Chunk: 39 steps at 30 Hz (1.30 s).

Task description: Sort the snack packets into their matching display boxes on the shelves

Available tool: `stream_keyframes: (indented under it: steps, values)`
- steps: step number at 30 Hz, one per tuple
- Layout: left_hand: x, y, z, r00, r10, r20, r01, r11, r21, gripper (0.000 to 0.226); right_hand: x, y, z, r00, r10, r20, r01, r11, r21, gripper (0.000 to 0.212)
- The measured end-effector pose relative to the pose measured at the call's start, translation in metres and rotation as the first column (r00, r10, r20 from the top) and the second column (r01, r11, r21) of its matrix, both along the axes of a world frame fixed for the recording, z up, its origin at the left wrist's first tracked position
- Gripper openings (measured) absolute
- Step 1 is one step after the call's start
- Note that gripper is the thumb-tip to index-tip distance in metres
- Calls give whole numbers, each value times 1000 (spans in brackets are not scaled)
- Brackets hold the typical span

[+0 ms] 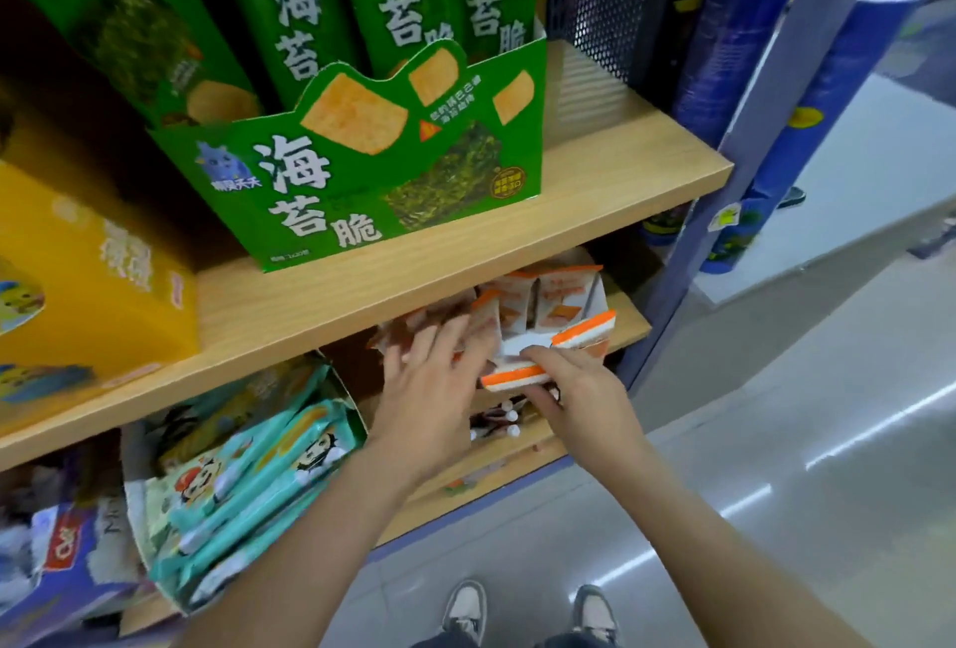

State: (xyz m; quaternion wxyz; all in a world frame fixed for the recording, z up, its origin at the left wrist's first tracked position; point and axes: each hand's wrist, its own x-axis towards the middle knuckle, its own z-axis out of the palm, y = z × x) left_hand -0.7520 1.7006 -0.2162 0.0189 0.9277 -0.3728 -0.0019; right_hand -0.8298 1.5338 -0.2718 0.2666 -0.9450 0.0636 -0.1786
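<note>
From the head view, both hands reach under the upper shelf (595, 192) to the shelf below it. The right hand (574, 389) pinches the front lip of the orange-and-white display box (584, 329), thumb beneath and fingers curled over. Orange-and-white snack packets (548, 296) stand upright inside that box, at twelve o'clock from the hand. The left hand (434, 389), just beside it at nine o'clock, has straight, spread fingers lying on blurred loose packets (408, 329). A green seaweed box (362, 182) stands above at eleven o'clock, with teal packets (248, 466) at eight.
</note>
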Motion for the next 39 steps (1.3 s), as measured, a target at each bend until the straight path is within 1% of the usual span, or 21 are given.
stream_keyframes:
  steps: [2,4,5,7,8,10,12,14,17,19,22,23,25,27,29,30,31,32,35,37,39]
  values:
    - [-12,-15,-8,998,-54,22,54,998,-22,80,1,-5,3,997,79,5,-79,997,-4,39]
    - [-14,-29,-17,999,1,34,0,999,-38,64,-2,-15,9,990,137,44,-136,990,-22,36]
    - [-11,-33,-20,998,39,47,-38,999,-26,56,-4,-23,13,988,124,94,-122,992,-31,34]
    - [-6,-35,-25,993,94,72,-96,995,24,55,-5,-42,23,986,41,159,-34,998,-49,41]
    - [-4,-34,-27,991,103,88,-106,994,35,59,-3,-52,27,993,5,116,4,997,-78,50]
    - [-5,-35,-30,987,105,119,-111,993,42,63,6,-72,29,993,10,-121,-30,986,-165,59]
    - [-7,-36,-30,984,112,135,-118,992,34,63,13,-82,20,953,101,-287,-131,988,-86,49]
    - [-9,-36,-29,984,139,116,-143,990,23,62,12,-86,12,951,151,-271,-136,988,72,39]
    - [-12,-38,-23,980,194,52,-196,980,43,69,8,-88,9,975,130,-179,-82,964,254,32]
    - [-14,-40,-18,979,200,23,-201,978,53,70,10,-90,10,966,165,-201,-117,966,232,33]
    - [-21,-47,-13,988,153,-17,-152,988,38,63,17,-87,14,948,208,-240,-206,978,34,30]
    - [-24,-53,-12,991,135,-21,-135,991,15,60,19,-84,16,941,232,-248,-230,972,38,27]
    - [-27,-67,-12,994,105,-25,-106,994,-21,57,18,-83,20,914,317,-252,-276,943,185,22]
    - [-28,-78,-14,994,107,-37,-108,993,-42,50,16,-89,28,887,388,-250,-259,866,427,22]
    - [-27,-83,-17,987,152,-56,-155,987,-48,39,14,-99,37,944,271,-188,-100,779,620,25]
    - [-27,-83,-18,982,176,-69,-180,982,-51,36,16,-104,38,980,144,-137,-24,771,636,26]
    - [-28,-82,-20,978,192,-80,-197,979,-57,33,20,-109,38,994,47,-103,21,818,575,24]
    - [-28,-82,-21,977,198,-84,-204,977,-64,32,24,-110,37,994,17,-104,35,877,479,24]
    - [-29,-81,-21,977,199,-83,-205,976,-73,33,37,-100,27,973,114,-200,-70,974,217,37]
    - [-30,-81,-21,977,205,-57,-209,974,-83,34,38,-97,20,980,77,-186,-44,983,176,29]
    - [-30,-80,-24,976,213,48,-208,975,-83,33,31,-99,19,992,15,-124,10,980,196,24]
